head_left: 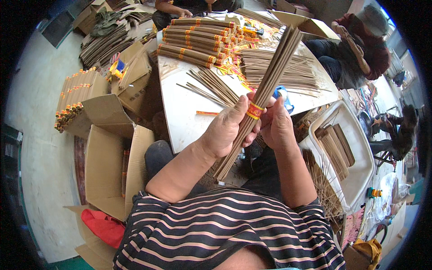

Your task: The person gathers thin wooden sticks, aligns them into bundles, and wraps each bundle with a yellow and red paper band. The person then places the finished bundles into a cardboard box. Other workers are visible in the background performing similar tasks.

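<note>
A bundle of brown incense sticks (pixel 280 58) slants across my lap, its upper end leaning right over the table. Round its middle runs a red and yellow paper band (pixel 255 111). My left hand (pixel 227 126) grips the bundle beside the band, thumb pointing up along it. From the other side my right hand (pixel 278 123) closes on the bundle at the band, thumb raised; some of its fingers are hidden behind the sticks. On the white table (pixel 180 99) ahead lie loose incense sticks (pixel 213 85), a red paper strip (pixel 207 113) and a blue tape dispenser (pixel 284 99).
Banded bundles (pixel 191 42) are stacked at the table's far left, with more sticks (pixel 279 69) to the right. An open carton (pixel 108 171) stands at my left, a white tub (pixel 360 175) with sticks at my right. One co-worker (pixel 360 49) sits far right, another (pixel 180 10) across the table.
</note>
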`<state>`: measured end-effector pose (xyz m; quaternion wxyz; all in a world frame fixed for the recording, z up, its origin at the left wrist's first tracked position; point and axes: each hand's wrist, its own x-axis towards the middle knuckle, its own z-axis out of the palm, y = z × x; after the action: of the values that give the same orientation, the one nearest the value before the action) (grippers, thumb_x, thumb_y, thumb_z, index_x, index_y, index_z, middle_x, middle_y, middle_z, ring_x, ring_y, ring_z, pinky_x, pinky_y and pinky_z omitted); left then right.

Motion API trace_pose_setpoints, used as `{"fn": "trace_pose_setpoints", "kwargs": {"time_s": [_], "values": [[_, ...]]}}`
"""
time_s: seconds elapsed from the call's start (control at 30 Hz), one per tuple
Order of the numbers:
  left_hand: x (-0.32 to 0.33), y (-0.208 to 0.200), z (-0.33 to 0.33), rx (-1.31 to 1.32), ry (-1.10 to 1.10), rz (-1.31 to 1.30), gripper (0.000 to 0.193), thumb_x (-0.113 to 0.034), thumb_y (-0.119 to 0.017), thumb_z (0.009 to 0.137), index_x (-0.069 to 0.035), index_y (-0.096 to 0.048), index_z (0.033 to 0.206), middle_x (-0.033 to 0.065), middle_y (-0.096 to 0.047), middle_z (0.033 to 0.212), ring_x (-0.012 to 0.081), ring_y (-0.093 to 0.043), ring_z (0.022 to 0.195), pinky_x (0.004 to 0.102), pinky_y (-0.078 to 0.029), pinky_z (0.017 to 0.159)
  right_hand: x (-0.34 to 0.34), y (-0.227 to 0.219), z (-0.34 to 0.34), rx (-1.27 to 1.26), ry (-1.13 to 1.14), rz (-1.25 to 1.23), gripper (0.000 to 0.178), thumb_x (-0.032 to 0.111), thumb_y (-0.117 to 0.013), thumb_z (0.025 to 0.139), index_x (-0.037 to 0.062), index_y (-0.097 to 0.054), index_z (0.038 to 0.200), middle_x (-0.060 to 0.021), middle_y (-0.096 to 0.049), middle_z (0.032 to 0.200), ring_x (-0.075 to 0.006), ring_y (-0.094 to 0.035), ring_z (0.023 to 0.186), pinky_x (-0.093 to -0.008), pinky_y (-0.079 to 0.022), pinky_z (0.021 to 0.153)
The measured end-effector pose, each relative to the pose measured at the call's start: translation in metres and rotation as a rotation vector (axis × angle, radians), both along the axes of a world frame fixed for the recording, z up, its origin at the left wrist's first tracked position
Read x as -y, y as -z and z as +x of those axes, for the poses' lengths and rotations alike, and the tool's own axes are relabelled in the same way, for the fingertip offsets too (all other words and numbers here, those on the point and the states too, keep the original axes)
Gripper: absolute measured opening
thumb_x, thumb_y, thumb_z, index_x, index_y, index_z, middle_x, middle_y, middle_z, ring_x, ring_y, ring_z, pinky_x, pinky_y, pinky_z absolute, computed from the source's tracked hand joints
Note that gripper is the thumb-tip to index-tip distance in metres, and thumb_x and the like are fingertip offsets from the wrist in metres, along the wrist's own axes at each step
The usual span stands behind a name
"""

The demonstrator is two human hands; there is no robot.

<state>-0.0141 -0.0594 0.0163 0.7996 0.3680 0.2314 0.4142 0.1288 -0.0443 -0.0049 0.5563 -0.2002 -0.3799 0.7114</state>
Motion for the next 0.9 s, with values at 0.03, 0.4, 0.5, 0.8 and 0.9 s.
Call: {"fn": "trace_pose_setpoints", "kwargs": {"time_s": [0.03,0.4,0.5,0.8,0.9], "values": [[0.000,-0.003,-0.001,-0.005,-0.018,0.008,0.044,-0.047,-0.037,0.092,-0.007,-0.052,0.103,0.0019,-0.052,0.070,0.0080,-0.047,0.052,0.0183,-0.039,0.045,-0.001,-0.004,0.004,-0.035,-0.221,0.136,0.062,0.054,-0.044,0.086,-0.0012,-0.046,0.115,-0.0085,-0.059,0.090,-0.0128,-0.057,0.064,-0.0261,-0.050,0.056],[-0.005,-0.007,-0.033,-0.117,-0.257,0.338,0.039,-0.039,-0.059,0.084,-0.003,-0.052,0.096,0.0082,-0.058,0.083,0.0132,-0.058,0.072,0.0268,-0.050,0.067,0.021,0.011,-0.022,0.349,-0.474,0.078,0.027,0.009,-0.062,0.082,-0.0007,-0.057,0.107,-0.0045,-0.062,0.095,-0.0115,-0.057,0.088,-0.0264,-0.045,0.081],[-0.006,-0.008,-0.048,-0.016,-0.228,0.300,0.035,-0.036,-0.062,0.082,-0.004,-0.054,0.096,0.0113,-0.060,0.084,0.0191,-0.060,0.073,0.0300,-0.051,0.068,0.020,0.008,-0.025,0.348,-0.520,0.052,0.031,0.012,-0.066,0.078,-0.0048,-0.058,0.103,-0.0121,-0.063,0.089,-0.0215,-0.061,0.084,-0.0350,-0.049,0.079],[-0.015,-0.011,-0.075,0.039,-0.426,0.347,0.029,-0.032,-0.060,0.084,-0.005,-0.051,0.092,0.0060,-0.054,0.074,0.0148,-0.054,0.064,0.0276,-0.047,0.060,0.010,0.009,-0.061,0.371,-0.587,0.178,0.047,0.023,-0.069,0.077,0.0004,-0.049,0.112,-0.0079,-0.060,0.093,-0.0148,-0.057,0.088,-0.0277,-0.045,0.078],[-0.018,-0.014,-0.080,0.014,-0.526,0.415,0.026,-0.028,-0.063,0.083,-0.006,-0.051,0.088,0.0047,-0.051,0.070,0.0140,-0.052,0.061,0.0274,-0.044,0.057,0.001,0.005,-0.082,0.668,-0.439,0.207,0.038,0.022,-0.071,0.076,0.0028,-0.051,0.101,0.0006,-0.053,0.085,-0.0083,-0.050,0.075,-0.0231,-0.042,0.068]]}}
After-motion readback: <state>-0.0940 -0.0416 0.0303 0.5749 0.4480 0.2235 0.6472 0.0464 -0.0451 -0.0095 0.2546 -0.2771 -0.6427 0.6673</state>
